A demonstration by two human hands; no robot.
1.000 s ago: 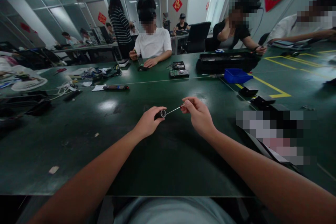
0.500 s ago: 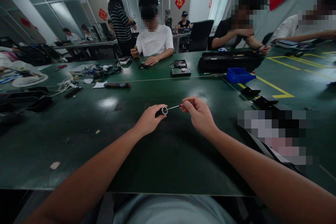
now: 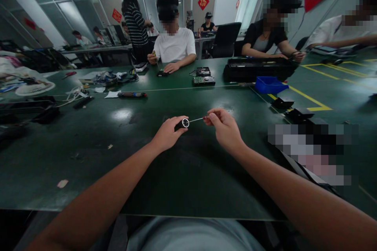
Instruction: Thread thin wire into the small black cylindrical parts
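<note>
My left hand is closed around a small black cylindrical part with a white ring at its end, which faces right. In my right hand is a screwdriver, pinched by its reddish handle near the shaft. The thin metal shaft points left, and its tip reaches the ringed end; whether it touches a screw inside is too small to see. Both hands are just above the green table, and my fingers hide most of the black part and of the handle.
Beyond my hands lie a pen-like electric tool and opened hard drives. To the right are a blue bin, a long black casing and black brackets. Across the table a person in a white shirt works with a screwdriver.
My hands keep nearly the same pose; the right hand's fingers have shifted slightly on the screwdriver handle. The person in black at the right has lowered an arm toward the black casing.
</note>
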